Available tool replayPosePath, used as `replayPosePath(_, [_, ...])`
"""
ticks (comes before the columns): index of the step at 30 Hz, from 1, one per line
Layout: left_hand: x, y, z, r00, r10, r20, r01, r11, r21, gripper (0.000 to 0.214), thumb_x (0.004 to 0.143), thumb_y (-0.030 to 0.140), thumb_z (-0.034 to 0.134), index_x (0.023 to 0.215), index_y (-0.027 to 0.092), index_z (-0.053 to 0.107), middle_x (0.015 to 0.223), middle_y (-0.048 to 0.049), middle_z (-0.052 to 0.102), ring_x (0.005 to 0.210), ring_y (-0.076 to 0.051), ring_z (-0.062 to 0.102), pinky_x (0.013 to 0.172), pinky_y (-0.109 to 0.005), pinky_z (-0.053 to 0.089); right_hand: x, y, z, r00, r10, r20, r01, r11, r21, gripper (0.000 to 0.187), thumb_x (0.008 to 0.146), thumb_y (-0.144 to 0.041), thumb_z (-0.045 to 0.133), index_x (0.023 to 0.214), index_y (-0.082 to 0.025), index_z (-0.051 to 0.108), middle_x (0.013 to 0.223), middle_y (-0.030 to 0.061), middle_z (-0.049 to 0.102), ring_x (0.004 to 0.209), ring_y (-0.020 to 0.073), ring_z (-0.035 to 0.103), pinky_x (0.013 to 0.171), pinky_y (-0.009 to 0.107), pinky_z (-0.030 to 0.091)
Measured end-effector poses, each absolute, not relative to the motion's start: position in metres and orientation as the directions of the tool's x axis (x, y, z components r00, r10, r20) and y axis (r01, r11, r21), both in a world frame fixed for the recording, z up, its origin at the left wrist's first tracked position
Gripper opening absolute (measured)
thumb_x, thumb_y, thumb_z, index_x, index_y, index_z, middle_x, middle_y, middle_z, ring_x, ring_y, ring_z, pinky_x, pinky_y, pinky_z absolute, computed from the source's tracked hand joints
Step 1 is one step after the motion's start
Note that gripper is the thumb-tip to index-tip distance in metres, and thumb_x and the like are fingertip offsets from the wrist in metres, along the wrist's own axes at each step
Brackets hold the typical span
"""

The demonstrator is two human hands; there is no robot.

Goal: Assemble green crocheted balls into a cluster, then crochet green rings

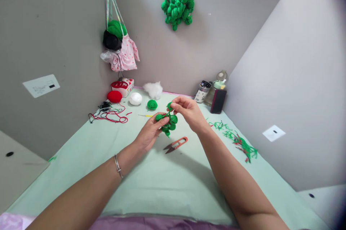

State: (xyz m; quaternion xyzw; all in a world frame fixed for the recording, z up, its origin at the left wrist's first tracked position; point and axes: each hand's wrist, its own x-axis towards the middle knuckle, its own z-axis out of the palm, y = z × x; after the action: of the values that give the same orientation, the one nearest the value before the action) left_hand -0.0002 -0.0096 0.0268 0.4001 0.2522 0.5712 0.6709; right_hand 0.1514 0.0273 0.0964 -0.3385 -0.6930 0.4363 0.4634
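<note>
Above the middle of the table, my left hand [151,129] is closed round a green crocheted piece [172,119] made of several rounded lobes, with a bit of red showing among them. The fingertips of my right hand [186,111] pinch a small green lobe [169,106] at the top of the same piece. Just below the hands lie orange thread snips [177,144], blades pointing left. A thin tool with a yellow handle [148,116], maybe a crochet hook, rests left of the piece, partly behind my left hand.
Farther back are a green yarn ball [152,104], a white ball [135,99], a red ball [114,96] and white stuffing [153,90]. Loose red yarn [113,115] tangles at left. Green scraps [242,144] lie at right, near a dark phone-like block [218,101]. Crocheted green pieces [180,3] hang above.
</note>
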Motion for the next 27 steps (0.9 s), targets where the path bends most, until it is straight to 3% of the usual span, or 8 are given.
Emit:
replayPosePath(2, [0.002,-0.013,0.028,0.107,0.981,0.162,-0.501,-0.088,0.861,0.019,0.081,0.033,0.076,0.095,0.022,0.069,0.091,-0.0008,0.067,0.084,-0.015,0.060,0.080,-0.029,0.046,0.152,0.031,0.095,-0.272,0.897,0.348,0.042,0.373,-0.927,0.028,0.077,-0.045,0.076,0.077,-0.019,0.065,0.071,0.0007,0.068,0.068,0.0136,0.060,0.066,0.027,0.049])
replayPosePath(5, [0.004,-0.023,0.031,-0.052,0.931,0.362,-0.276,-0.362,0.891,0.018,0.085,0.030,0.070,0.102,0.027,0.072,0.105,-0.0029,0.066,0.098,-0.020,0.060,0.093,-0.034,0.046,0.158,0.036,0.096,-0.184,0.920,0.346,-0.009,0.350,-0.937,0.026,0.075,-0.043,0.078,0.078,-0.019,0.067,0.075,-0.0001,0.068,0.067,0.0121,0.059,0.065,0.026,0.049])
replayPosePath(7, [0.005,-0.031,0.033,-0.040,0.854,0.519,-0.119,-0.520,0.846,0.018,0.087,0.025,0.067,0.102,0.028,0.076,0.115,-0.0058,0.062,0.117,-0.024,0.054,0.109,-0.037,0.038,0.165,0.039,0.099,-0.142,0.921,0.364,-0.024,0.364,-0.931,0.024,0.073,-0.041,0.080,0.079,-0.020,0.070,0.075,-0.0016,0.067,0.064,0.0102,0.056,0.064,0.025,0.048])
replayPosePath(10, [0.006,-0.037,0.034,0.010,0.777,0.629,-0.035,-0.628,0.777,0.028,0.089,0.021,0.062,0.113,0.029,0.074,0.121,-0.0075,0.061,0.122,-0.025,0.052,0.115,-0.039,0.033,0.176,0.042,0.106,-0.132,0.917,0.376,-0.040,0.374,-0.926,0.024,0.071,-0.041,0.082,0.080,-0.021,0.071,0.073,-0.0023,0.066,0.062,0.0099,0.055,0.066,0.026,0.050])
replayPosePath(16, [0.004,-0.029,0.028,-0.006,0.828,0.561,-0.049,-0.561,0.826,0.026,0.087,0.024,0.065,0.112,0.028,0.073,0.119,-0.0078,0.062,0.119,-0.026,0.053,0.112,-0.041,0.034,0.196,0.045,0.120,-0.078,0.911,0.405,-0.063,0.401,-0.914,0.025,0.071,-0.042,0.083,0.079,-0.023,0.069,0.081,-0.0009,0.070,0.075,0.0134,0.065,0.079,0.030,0.055])
replayPosePath(21, [0.003,-0.022,0.024,0.004,0.869,0.494,-0.106,-0.491,0.865,0.021,0.086,0.027,0.067,0.106,0.025,0.074,0.115,-0.0072,0.062,0.114,-0.024,0.055,0.107,-0.038,0.039,0.213,0.051,0.127,0.015,0.896,0.444,-0.013,0.445,-0.896,0.027,0.068,-0.043,0.085,0.081,-0.024,0.071,0.081,-0.0002,0.070,0.072,0.0142,0.063,0.070,0.030,0.054])
replayPosePath(24, [0.002,-0.018,0.023,0.003,0.925,0.381,-0.152,-0.376,0.914,0.018,0.085,0.031,0.069,0.101,0.023,0.074,0.113,-0.0065,0.065,0.110,-0.023,0.058,0.104,-0.036,0.041,0.225,0.052,0.131,0.049,0.887,0.459,-0.017,0.460,-0.888,0.031,0.065,-0.045,0.086,0.083,-0.024,0.072,0.072,-0.0019,0.067,0.062,0.0119,0.058,0.061,0.027,0.052])
replayPosePath(27, [0.000,-0.013,0.021,0.015,0.968,0.251,-0.198,-0.243,0.950,0.019,0.083,0.035,0.070,0.098,0.022,0.072,0.107,-0.0054,0.069,0.106,-0.023,0.061,0.101,-0.037,0.042,0.233,0.051,0.134,-0.007,0.908,0.418,-0.052,0.418,-0.907,0.035,0.065,-0.046,0.087,0.084,-0.023,0.069,0.077,-0.0012,0.069,0.065,0.0128,0.064,0.064,0.028,0.055])
